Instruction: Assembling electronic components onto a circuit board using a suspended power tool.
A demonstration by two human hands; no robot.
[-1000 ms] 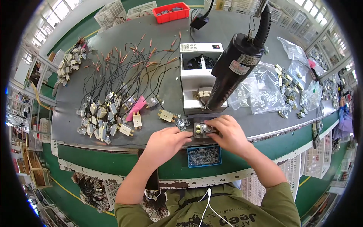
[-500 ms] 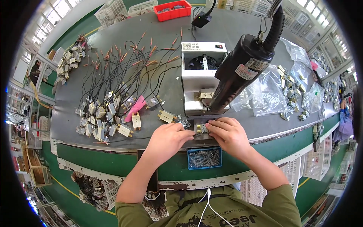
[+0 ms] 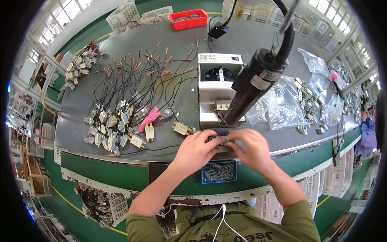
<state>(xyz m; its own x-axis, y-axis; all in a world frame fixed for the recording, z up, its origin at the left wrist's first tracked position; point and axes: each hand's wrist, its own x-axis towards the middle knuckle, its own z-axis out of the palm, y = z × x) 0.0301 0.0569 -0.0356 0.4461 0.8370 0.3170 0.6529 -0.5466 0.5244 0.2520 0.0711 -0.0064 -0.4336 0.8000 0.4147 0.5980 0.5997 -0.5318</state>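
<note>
At the bench's front edge, my left hand (image 3: pixel 199 148) and my right hand (image 3: pixel 253 149) meet around a small plug-like part (image 3: pixel 226 140). Its details are mostly hidden by my fingers. My left fingers are closed on its left side; the right thumb and fingers pinch it from the other side, slightly blurred. A black cord (image 3: pixel 153 150) runs from the left toward my left hand. Just beyond that hand lies a cream plug housing (image 3: pixel 181 128) with brass pins. Behind my hands stands a white screw feeder (image 3: pixel 219 90), with a black electric screwdriver (image 3: pixel 250 88) hanging tip-down over it.
Left lies a heap of corded plug parts (image 3: pixel 117 125) with a pink strip (image 3: pixel 149 119). A blue tray (image 3: pixel 219 172) of small metal pieces sits below my hands. Plastic bags (image 3: pixel 282 103) and loose parts (image 3: pixel 310 105) lie right; a red bin (image 3: pixel 188 20) stands far back.
My left hand has moved right to meet my right hand around the part. The right fingers have lifted and shifted. The whole view has also shifted a little.
</note>
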